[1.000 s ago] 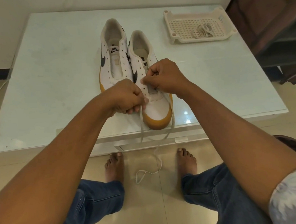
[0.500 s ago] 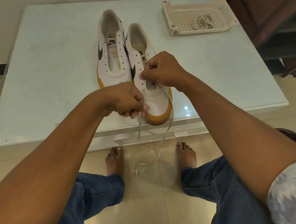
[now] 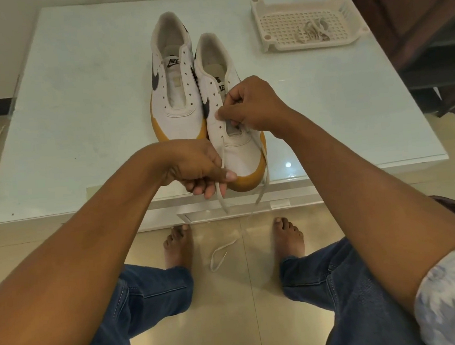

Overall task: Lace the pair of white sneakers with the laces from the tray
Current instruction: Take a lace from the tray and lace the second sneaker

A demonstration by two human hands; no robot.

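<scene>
Though far off, tray (image 3: 319, 44), perhaps lace (image 3: 312, 31).

Blue denim jeans (image 3: 154, 293), visible stitching; pale grey-white mottled sleeve (image 3: 450, 291) (pushed above elbow); feet (image 3: 177, 246) bare.

Home: tiled floor (image 3: 243, 292), glass table (image 3: 81, 101).

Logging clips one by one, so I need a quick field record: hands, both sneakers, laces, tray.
near sneaker: lace in lowest eyelets only
far sneaker: unlaced
lace ends: hang off the table edge
left hand: pinches one lace strand beside the near sneaker's toe
right hand: pinches the near sneaker's eyelet edge
tray: holds second lace
</scene>
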